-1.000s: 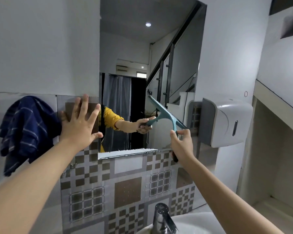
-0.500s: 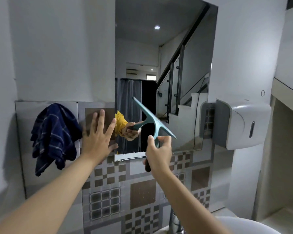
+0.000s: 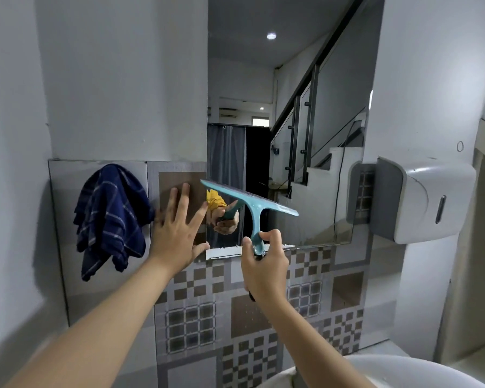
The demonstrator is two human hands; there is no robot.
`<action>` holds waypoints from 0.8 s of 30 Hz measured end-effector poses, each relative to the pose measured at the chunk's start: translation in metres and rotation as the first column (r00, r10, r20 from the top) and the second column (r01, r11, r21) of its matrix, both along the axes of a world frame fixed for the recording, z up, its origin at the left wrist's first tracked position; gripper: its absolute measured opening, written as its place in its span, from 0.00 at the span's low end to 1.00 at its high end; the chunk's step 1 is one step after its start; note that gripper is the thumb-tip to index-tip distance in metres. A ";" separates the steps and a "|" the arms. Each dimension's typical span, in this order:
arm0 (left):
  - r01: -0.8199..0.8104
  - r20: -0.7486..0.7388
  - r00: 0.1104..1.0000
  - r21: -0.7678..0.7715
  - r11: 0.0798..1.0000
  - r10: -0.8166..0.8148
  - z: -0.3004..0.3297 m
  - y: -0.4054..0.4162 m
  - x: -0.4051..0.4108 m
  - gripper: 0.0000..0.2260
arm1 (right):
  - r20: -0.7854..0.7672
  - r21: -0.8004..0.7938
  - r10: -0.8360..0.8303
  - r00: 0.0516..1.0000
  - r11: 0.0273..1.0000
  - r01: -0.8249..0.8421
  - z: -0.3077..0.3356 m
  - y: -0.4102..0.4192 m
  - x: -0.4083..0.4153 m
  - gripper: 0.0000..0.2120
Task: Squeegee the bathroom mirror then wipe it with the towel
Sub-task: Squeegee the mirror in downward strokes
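Low on mirror [image 3: 289, 135]: right hand [image 3: 263, 264] grips squeegee [image 3: 249, 204], blade near bottom edge.

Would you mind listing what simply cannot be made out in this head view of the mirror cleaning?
- Sink: cut off by the bottom edge.
- Squeegee handle: mostly hidden inside the right hand.
- Whether its blade touches the mirror: angle does not show.
- What holds the towel: covered by the cloth.
- Left hand palm: faces away.
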State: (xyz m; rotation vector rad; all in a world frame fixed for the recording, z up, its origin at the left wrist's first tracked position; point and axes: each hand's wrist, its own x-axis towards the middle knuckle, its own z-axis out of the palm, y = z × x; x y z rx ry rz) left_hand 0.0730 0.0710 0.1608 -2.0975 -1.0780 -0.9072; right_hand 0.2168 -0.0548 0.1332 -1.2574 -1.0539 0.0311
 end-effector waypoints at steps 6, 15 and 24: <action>0.018 -0.043 0.999 0.030 0.999 -0.017 -0.015 0.004 -0.006 0.43 | 0.184 0.012 -0.065 0.981 0.998 0.064 -0.012 -0.001 0.021 0.09; 0.050 -0.065 0.997 0.011 0.999 -0.049 -0.019 0.009 -0.010 0.38 | 0.418 0.035 -0.149 0.896 0.988 0.148 -0.020 0.000 0.058 0.11; 0.055 -0.084 0.995 0.021 0.998 -0.053 -0.020 0.013 -0.010 0.37 | 0.604 0.087 -0.208 0.769 0.977 0.196 -0.017 -0.007 0.116 0.16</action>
